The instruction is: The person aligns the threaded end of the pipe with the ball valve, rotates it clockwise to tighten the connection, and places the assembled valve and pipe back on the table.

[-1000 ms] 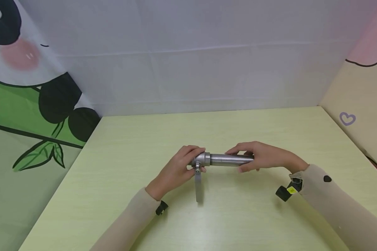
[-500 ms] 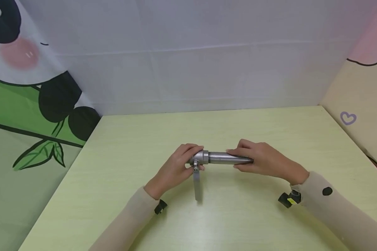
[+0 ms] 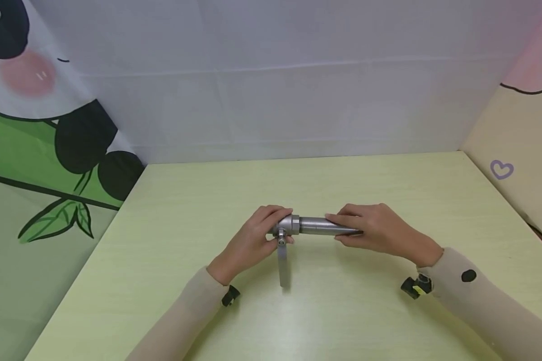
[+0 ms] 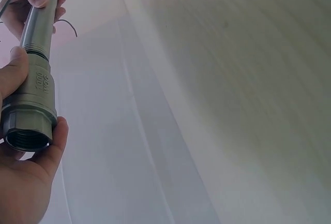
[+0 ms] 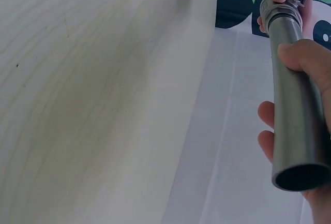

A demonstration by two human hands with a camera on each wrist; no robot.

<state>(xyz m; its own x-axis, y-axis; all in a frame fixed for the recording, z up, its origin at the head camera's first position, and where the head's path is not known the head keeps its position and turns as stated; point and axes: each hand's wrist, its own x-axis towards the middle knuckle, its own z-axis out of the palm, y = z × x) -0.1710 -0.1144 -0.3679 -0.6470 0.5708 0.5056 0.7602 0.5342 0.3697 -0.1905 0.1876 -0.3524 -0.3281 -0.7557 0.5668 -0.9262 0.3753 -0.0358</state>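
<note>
My left hand (image 3: 256, 236) grips a metal ball valve (image 4: 39, 92) by its body, thumb on one side and fingers on the other. The valve's flat lever handle (image 3: 282, 265) points toward me. Its threaded open end faces the left wrist camera, and raised lettering shows on the body. A smooth steel pipe (image 3: 318, 226) joins the valve's right end; a few threads show at the joint in the left wrist view. Around the pipe's far half, my right hand (image 3: 381, 230) curls its thumb and fingers. The pipe's hollow end (image 5: 302, 176) faces the right wrist camera.
Valve and pipe are held over a pale wood-grain table (image 3: 208, 190). A light cloth backdrop (image 3: 271, 110) rises behind it, with printed cartoon shapes at left. A cream panel (image 3: 519, 145) with a heart outline stands at right. Black wrist cameras (image 3: 416, 287) hang below the sleeves.
My right hand has turned on the pipe, its knuckles rolling over and its wrist dropping lower. The left hand keeps its grip on the valve, almost still.
</note>
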